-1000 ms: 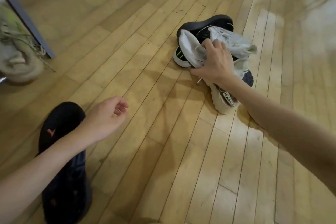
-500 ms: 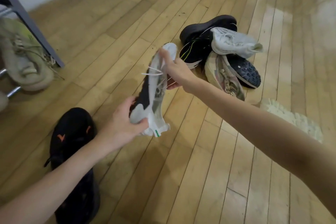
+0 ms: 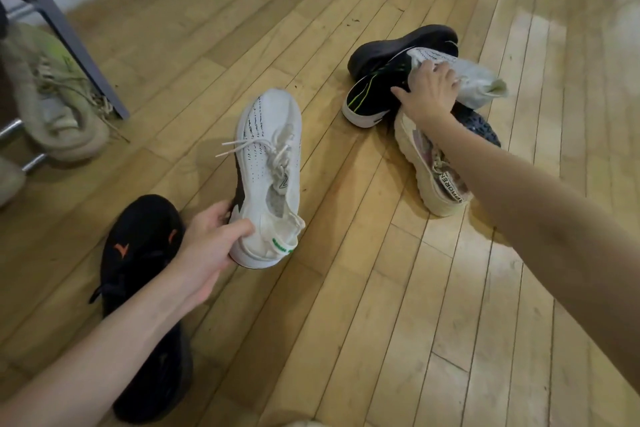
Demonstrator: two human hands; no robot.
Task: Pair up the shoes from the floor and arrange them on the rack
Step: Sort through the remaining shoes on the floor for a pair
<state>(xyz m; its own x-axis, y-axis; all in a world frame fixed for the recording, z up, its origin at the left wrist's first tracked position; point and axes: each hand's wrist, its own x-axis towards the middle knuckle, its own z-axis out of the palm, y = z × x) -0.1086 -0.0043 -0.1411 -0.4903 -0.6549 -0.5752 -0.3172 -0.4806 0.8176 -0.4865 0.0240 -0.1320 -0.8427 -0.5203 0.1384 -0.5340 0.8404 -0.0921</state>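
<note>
My left hand (image 3: 211,243) grips the heel of a white knit sneaker (image 3: 268,177) with a green tab, holding it just above the floor with its toe pointing away. My right hand (image 3: 429,90) reaches into the shoe pile and rests on a second white knit sneaker (image 3: 474,80), fingers curling over its upper. In that pile are also a black shoe with a white sole and green stripe (image 3: 374,97), a black sole-up shoe (image 3: 401,45), a beige sneaker (image 3: 436,170) and a dark shoe showing a studded sole (image 3: 481,128).
A black sneaker with orange marks (image 3: 138,253) lies on the wooden floor under my left forearm. The rack's grey leg (image 3: 69,35) stands at the far left, with a beige and lime sneaker (image 3: 52,97) on its metal bars.
My right hand passed the white sneaker to my left hand and went back to the pile, landing on the matching white sneaker. My left hand now holds the first one alone.
</note>
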